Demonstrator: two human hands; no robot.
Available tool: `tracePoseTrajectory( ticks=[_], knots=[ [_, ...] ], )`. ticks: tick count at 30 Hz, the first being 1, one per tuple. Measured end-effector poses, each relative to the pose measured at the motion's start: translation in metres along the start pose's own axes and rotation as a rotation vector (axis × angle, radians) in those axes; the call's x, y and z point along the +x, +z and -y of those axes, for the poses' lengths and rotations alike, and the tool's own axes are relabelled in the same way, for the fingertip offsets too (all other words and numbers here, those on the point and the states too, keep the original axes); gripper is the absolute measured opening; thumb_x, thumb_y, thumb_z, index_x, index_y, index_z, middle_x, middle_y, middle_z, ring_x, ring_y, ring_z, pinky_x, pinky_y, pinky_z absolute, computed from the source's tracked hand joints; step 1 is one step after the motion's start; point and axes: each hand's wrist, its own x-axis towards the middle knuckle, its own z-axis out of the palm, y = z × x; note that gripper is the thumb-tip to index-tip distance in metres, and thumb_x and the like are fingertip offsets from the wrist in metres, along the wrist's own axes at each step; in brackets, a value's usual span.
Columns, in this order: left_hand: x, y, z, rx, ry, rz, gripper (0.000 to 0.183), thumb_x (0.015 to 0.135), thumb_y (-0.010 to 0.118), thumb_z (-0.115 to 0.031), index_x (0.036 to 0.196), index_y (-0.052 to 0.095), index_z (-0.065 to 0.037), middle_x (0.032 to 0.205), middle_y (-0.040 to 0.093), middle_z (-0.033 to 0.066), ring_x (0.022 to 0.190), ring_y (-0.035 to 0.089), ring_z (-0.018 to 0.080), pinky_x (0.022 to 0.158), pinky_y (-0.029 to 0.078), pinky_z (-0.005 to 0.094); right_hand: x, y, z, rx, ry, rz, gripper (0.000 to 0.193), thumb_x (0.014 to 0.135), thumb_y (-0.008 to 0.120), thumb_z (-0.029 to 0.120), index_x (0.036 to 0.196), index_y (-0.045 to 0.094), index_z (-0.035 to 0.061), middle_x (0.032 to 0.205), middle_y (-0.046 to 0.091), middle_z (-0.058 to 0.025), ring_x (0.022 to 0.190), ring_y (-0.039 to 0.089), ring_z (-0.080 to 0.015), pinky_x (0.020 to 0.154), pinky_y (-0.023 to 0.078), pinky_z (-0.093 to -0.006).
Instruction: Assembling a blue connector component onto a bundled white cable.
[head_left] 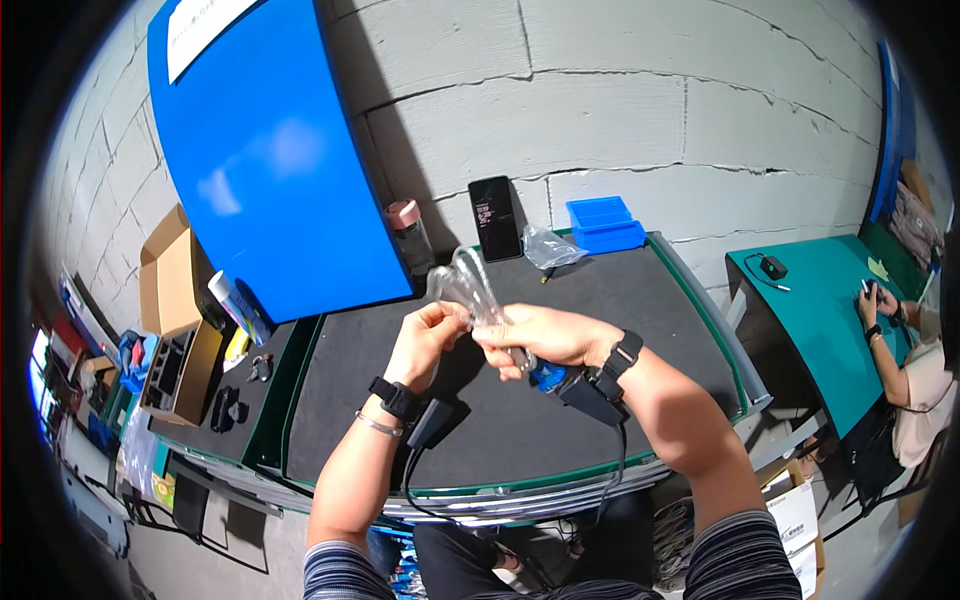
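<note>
A looped bundle of clear, shiny cable (pixel 468 280) stands up out of my hands above the dark work mat. My right hand (pixel 545 335) is closed round its lower part, thumb on top. Against the near side of the bundle, my left hand (pixel 432 335) has thumb and forefinger pinched together; whatever lies between those fingertips is too small to make out. Beneath my right hand shows a blue piece (pixel 547 376), and I cannot tell whether it belongs to the bundle. Both wrists carry black straps with small black boxes and wires.
At the back of the mat (pixel 350 400) are a pink-lidded bottle (pixel 408 235), a phone (pixel 496 218), a clear plastic bag (pixel 552 250) and blue bins (pixel 605 226). A tall blue panel (pixel 270 160) rises at left, beside an open carton (pixel 170 290). Someone works at a green table (pixel 800 330) on the right.
</note>
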Motion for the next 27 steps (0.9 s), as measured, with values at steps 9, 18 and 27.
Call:
tracePoseTrajectory(
  ticks=[9,18,27],
  knots=[
    [-0.021,0.011,-0.012,-0.042,0.245,0.019,0.014,0.086,0.067,-0.007,0.1,0.063,-0.004,0.094,0.066,0.0024,0.086,0.062,0.0114,0.079,0.05,0.0282,0.003,0.017,-0.004,-0.159,0.083,-0.01,0.037,0.1,0.052,0.039,0.081,0.053,0.0066,0.069,0.054,-0.0003,0.059,0.055,-0.0113,0.057,0.045,-0.0247],
    [-0.019,0.008,-0.01,0.104,0.328,0.016,0.01,0.09,0.065,-0.003,0.1,0.065,0.0,0.095,0.068,0.0033,0.088,0.061,0.0093,0.08,0.051,0.0274,0.002,0.018,0.003,-0.442,0.057,-0.235,0.024,0.099,0.052,0.028,0.097,0.052,0.0041,0.065,0.055,-0.0002,0.057,0.057,-0.0107,0.054,0.047,-0.0259],
    [-0.02,0.009,-0.015,0.096,0.289,0.007,0.015,0.092,0.064,-0.007,0.105,0.066,0.001,0.097,0.069,0.0048,0.09,0.062,0.0103,0.084,0.051,0.0281,0.004,0.034,0.002,-0.777,-0.079,-0.412,0.022,0.1,0.046,0.018,0.112,0.047,-0.0006,0.064,0.056,-0.0043,0.052,0.057,-0.0131,0.051,0.048,-0.0287]
  ],
)
